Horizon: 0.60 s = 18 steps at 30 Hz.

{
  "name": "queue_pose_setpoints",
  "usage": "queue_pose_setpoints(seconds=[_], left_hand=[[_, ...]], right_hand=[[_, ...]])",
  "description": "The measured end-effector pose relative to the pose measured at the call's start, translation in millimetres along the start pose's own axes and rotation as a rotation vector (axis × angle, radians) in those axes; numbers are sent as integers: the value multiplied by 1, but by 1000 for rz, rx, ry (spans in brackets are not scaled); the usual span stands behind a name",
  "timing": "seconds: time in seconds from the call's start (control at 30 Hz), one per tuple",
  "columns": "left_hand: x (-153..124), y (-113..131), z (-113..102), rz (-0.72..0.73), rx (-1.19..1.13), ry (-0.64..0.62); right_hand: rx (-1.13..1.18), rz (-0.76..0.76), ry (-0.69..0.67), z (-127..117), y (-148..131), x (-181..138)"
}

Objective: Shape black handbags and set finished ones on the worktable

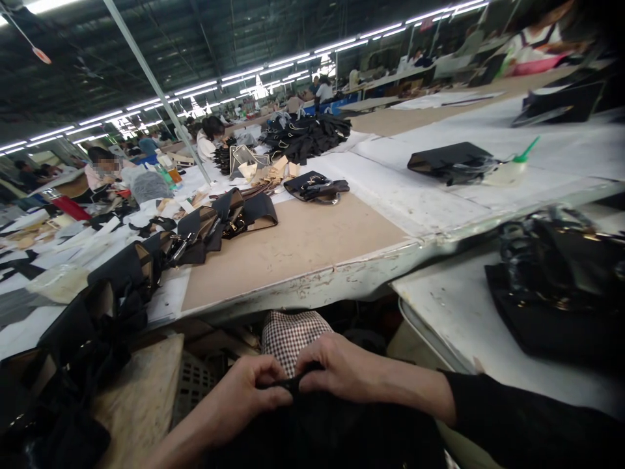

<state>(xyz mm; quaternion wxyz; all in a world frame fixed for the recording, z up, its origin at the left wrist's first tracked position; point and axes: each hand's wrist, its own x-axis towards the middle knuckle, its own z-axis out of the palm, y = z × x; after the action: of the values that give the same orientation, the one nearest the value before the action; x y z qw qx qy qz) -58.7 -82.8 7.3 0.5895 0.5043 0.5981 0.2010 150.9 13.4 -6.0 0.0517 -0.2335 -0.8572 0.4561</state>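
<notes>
Low in the head view, my left hand and my right hand are close together above my lap. Both pinch the edge of a black, soft-looking piece between thumb and fingers. Much of it merges with the dark area below, so its full shape and kind cannot be made out. Checked cloth shows just beyond my fingers, under the table edge. Nearest on the tabletop ahead is a brown sheet, with a black bag part with straps at its far end.
Black bags stand in a row along the left. A wooden board lies beside a plastic crate. More black bags rest at right. A glue bottle with a green nozzle lies on the table. Several people work farther back.
</notes>
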Motion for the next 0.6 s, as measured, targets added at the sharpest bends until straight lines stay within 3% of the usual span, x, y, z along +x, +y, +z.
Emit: queue_pose_setpoints(seconds=[0.1,0.33,0.6], left_hand=[[-6,-5,-5,-45,-28,-22],[-17,-4,-7,11,56,-13],[-18,0,-1,-14,-46,-42]], right_hand=[[2,28,22,4,-3,1],[14,76,30,6,-3,2],[261,121,-9,3,8,-2]])
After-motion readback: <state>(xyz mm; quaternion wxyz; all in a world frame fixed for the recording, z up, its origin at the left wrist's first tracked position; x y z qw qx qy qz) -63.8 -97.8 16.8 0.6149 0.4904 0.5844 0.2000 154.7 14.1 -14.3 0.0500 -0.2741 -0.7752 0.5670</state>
